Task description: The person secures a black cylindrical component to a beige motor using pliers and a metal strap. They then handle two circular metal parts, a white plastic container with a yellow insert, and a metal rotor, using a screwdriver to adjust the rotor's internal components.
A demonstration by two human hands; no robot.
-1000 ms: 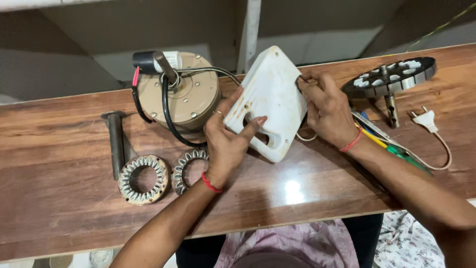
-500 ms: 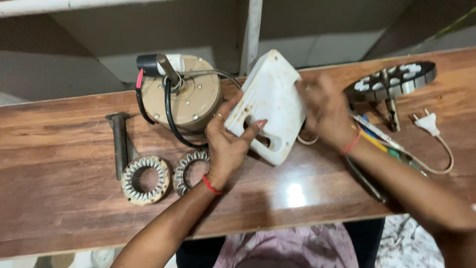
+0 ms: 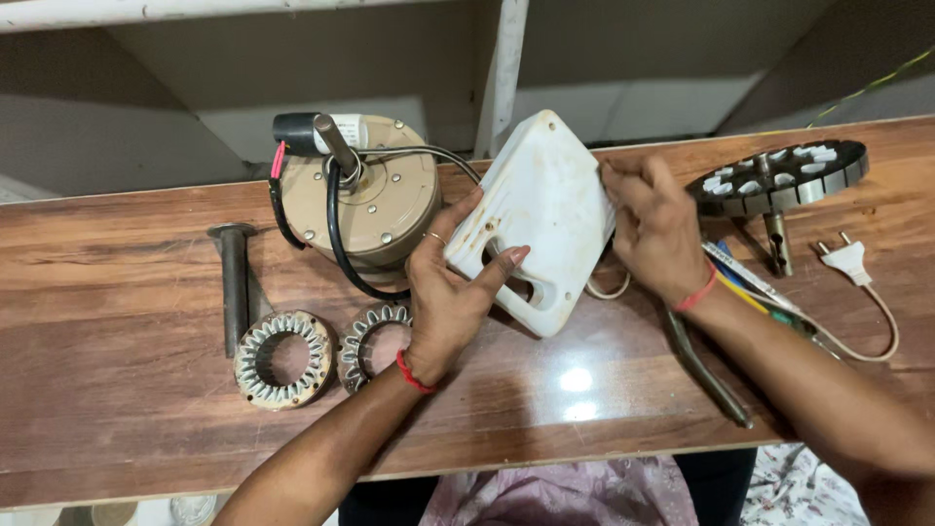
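While both hands are on it, the white plastic cover [image 3: 541, 219] sits tilted above the middle of the wooden table [image 3: 117, 409], resting on an edge or lifted slightly; I cannot tell which.

Left hand [image 3: 450, 292]: closed around the cover's lower-left edge, thumb across the face near the cutout, fingers behind. Firm wrap, nothing else in it.

Right hand [image 3: 654, 229]: fingers pinched on the cover's edge at 3 o'clock, roughly half closed. Whether it also pinches the thin cord [image 3: 609, 287] below, I cannot tell.

Handling, my read: moulded shell, light, stiff, smooth and a bit scuffed. Likely to flex at the thin rim and crack at the screw holes if twisted. Best hold is on two opposite edges, as now, or a finger through the cutout. Keep pressure off the corners.

Around it:
- 9 o'clock of the cover: round tan motor [image 3: 365, 200] with shaft up, black cable [image 3: 336, 234] looped over it, touching the left fingers' side.
- 8 o'clock: two wound metal rings [image 3: 282, 358], side by side, just beside the left wrist.
- Further at 9: dark metal bolt [image 3: 234, 282] lying flat.
- 2 o'clock: slotted round disc [image 3: 779, 175] on a stem.
- 3 o'clock: white plug [image 3: 845, 259] with lead, well apart.
- 4 o'clock: pliers [image 3: 706, 365] and coloured wires [image 3: 745, 287] under the right forearm.
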